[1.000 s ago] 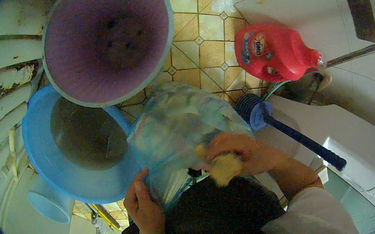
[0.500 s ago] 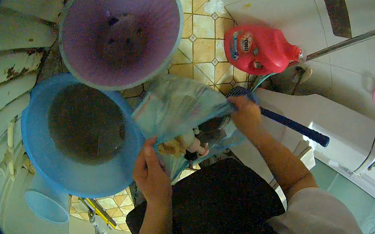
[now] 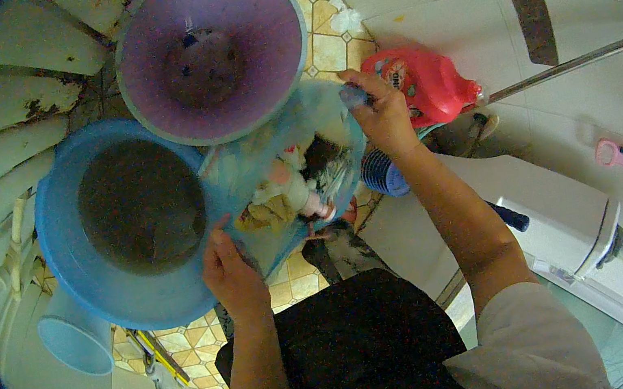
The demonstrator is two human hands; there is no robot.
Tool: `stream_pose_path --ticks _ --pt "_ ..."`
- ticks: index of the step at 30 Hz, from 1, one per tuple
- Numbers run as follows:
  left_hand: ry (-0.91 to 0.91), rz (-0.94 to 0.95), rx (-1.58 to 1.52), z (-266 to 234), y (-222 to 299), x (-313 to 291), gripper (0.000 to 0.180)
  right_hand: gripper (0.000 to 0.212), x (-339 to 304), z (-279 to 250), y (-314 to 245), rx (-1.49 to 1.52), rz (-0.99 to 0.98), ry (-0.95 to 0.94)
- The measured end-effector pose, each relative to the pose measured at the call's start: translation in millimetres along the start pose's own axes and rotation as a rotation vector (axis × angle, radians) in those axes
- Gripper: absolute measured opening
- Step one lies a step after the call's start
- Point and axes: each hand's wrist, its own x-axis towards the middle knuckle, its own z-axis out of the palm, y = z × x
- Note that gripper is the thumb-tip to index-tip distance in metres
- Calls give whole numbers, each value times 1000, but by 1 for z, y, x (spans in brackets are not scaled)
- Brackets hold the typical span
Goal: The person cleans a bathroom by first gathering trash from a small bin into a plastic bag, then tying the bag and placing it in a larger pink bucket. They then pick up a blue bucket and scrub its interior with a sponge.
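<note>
A translucent bluish plastic bag (image 3: 245, 193) is spread wide in front of me, its mouth facing up. Inside lies mixed rubbish (image 3: 293, 185): crumpled white and tan pieces and a dark clump. My left hand (image 3: 237, 281) pinches the bag's near left edge between thumb and fingers. At the far right, my right hand (image 3: 383, 112) is closed around a gathered part of the rim, beside a red detergent jug (image 3: 425, 85).
Dark water stands in a blue basin (image 3: 55, 237) at left. A purple tub (image 3: 270, 45) is beyond the bag. A blue ribbed plunger (image 3: 385, 174) lies under my right forearm. A small light-blue bucket (image 3: 76, 341) and a white toilet-like fixture (image 3: 553, 212) flank me.
My right hand has moved up and away, lifting the bag's rim, so the mouth is wider and more of the rubbish shows. My left hand has shifted slightly left and down.
</note>
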Motion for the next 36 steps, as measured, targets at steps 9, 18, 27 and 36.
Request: stream_pose_path --ticks 9,18,27,36 --pt "-52 -279 -458 26 33 14 26 50 -60 -16 73 -357 575 -306" --pt "216 -217 -204 50 39 30 24 33 76 -4 159 490 645 -342" --pt "512 -321 -118 62 15 30 19 43 176 107 333 -457 137 -94" --pt "554 -14 367 41 -31 30 15 30 184 143 337 -427 267 -181"
